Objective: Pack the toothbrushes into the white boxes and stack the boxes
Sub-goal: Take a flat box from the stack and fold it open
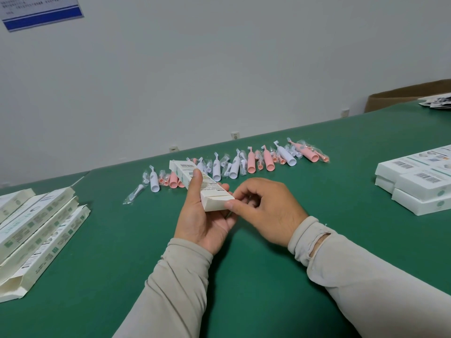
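My left hand [202, 223] grips a long white box [192, 176] from below, thumb along its side, holding it above the green table [244, 276]. My right hand [266, 211] pinches the box's near end flap with thumb and fingers. Behind the box lies a row of several pink and white toothbrushes [246, 162] in clear wrappers, reaching from a loose brush head [134, 193] on the left to a pink toothbrush [307, 152] on the right.
A pile of flat, unfolded white boxes [36, 230] lies at the left edge. Stacked closed white boxes [419, 186] sit at the right. A brown carton [402, 93] and printed leaflets [436, 102] are at the far right. A wall runs behind the table.
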`<state>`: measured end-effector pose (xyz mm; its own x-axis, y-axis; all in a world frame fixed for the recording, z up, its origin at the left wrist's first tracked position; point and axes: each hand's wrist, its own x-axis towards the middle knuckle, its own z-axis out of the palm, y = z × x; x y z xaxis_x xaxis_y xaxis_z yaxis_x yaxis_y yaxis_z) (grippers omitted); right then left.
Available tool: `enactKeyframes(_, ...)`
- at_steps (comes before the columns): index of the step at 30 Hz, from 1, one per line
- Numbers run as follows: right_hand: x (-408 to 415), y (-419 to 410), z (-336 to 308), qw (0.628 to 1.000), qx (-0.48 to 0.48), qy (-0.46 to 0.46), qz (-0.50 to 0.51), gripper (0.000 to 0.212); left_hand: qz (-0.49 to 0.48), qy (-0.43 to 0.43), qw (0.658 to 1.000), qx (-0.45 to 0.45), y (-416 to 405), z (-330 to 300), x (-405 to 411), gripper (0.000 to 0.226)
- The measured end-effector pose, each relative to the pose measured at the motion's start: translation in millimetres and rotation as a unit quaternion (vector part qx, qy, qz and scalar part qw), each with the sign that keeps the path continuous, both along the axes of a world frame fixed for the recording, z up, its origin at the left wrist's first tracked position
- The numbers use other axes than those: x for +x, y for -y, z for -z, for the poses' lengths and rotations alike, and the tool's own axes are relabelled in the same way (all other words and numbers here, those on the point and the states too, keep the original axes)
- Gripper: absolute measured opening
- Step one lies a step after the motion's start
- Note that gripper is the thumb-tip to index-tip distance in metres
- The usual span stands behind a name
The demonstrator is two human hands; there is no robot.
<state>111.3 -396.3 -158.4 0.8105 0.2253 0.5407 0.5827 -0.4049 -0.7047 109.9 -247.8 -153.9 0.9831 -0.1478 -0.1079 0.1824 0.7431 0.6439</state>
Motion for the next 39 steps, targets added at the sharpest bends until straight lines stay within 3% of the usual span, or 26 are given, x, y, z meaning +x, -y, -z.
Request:
enactKeyframes(6, -1, 3, -4, 0.999, -0.048, 0.016, -0.011, 0.007, -0.035, -0.016, 0.999, 0.014, -6, 2, 4, 0.072)
enactKeyframes(20, 1, 6, -3, 1.0, 0.006, -0.008, -0.006, 0.007, 0.0, -0.012, 0.999, 0.039, -4, -1, -4, 0.051)
enactKeyframes(25, 0, 4, -2, 1.0, 0.006, -0.008, 0.009, 0.011, 0.01, -0.02, 0.999, 0.044, -3, -1, -3, 0.061)
enactKeyframes(33, -2, 4, -5, 0.997, -0.037, -0.01, 0.072, 0.053, 0.042, 0.022, 0.997, 0.066, 5, 0, -5, 0.062)
enactKeyframes(39, 1, 6, -4, 0.999, 0.017, -0.04, 0.024, 0.058, 0.03, 0.029, 0.994, 0.104, 6, -2, -9, 0.065)
